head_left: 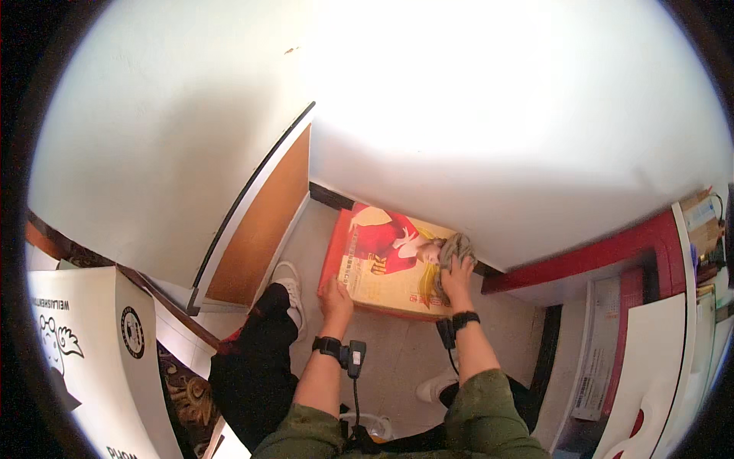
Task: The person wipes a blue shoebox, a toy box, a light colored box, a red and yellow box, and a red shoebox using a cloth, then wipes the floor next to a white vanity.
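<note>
A flat red and yellow cardboard box [388, 281] with a printed picture on its lid lies on the floor against the white wall. My left hand [336, 304] grips its near left corner, thumb on top and the other fingers partly hidden. At the right end of the lid, my right hand [457, 283] is closed on a crumpled grey-brown cloth [457, 246] and presses it to the box. Both wrists wear black straps with small devices and cables.
A brown and white panel [264, 222] stands left of the box. A red-edged shelf [596, 256] with papers and packages is on the right. At the lower left stands a large white printed box [84, 336]. My white shoes [289, 284] rest on the grey floor.
</note>
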A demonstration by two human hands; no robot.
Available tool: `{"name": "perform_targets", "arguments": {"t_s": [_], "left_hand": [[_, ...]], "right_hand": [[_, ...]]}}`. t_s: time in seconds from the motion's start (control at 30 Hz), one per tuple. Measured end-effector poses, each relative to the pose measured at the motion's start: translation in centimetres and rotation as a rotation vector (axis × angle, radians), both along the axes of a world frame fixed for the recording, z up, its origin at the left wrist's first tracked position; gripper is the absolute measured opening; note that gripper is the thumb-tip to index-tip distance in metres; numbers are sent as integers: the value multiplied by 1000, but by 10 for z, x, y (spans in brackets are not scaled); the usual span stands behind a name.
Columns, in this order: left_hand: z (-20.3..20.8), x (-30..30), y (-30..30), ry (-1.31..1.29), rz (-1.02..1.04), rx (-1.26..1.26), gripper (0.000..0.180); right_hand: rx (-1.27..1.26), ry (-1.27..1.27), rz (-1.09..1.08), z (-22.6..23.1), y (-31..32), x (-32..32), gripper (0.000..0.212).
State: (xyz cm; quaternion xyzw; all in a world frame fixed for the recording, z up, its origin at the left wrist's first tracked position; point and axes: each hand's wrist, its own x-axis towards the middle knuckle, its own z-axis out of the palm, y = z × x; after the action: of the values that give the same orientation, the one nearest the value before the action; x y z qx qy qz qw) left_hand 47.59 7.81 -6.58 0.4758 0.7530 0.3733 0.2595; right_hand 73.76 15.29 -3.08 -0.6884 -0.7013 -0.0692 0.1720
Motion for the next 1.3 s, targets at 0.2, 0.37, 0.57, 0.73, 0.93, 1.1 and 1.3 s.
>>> {"name": "perform_targets", "arguments": {"t_s": [0.2,0.37,0.57,0.73,0.93,1.1,1.3], "left_hand": [[4,2,-3,-32,46,-4,36],[-1,4,-4,-122,4,-50,35],[-23,-7,-7,-161,28,-88,35],[-18,11,0,-119,17,61,35],[-9,0,-2,-147,33,32,31],[-9,-2,0,-243,72,99,26],[-10,0,-2,-215,49,70,32]], "right_hand": [[-380,96,304,28,73,-132,43],[-196,-29,497,32,47,-191,44],[-355,92,440,48,60,-122,43],[-176,37,148,27,57,5,43],[-270,356,-189,20,-8,22,48],[-307,541,-262,17,-82,13,50],[-173,581,-379,2,-135,-14,51]]}}
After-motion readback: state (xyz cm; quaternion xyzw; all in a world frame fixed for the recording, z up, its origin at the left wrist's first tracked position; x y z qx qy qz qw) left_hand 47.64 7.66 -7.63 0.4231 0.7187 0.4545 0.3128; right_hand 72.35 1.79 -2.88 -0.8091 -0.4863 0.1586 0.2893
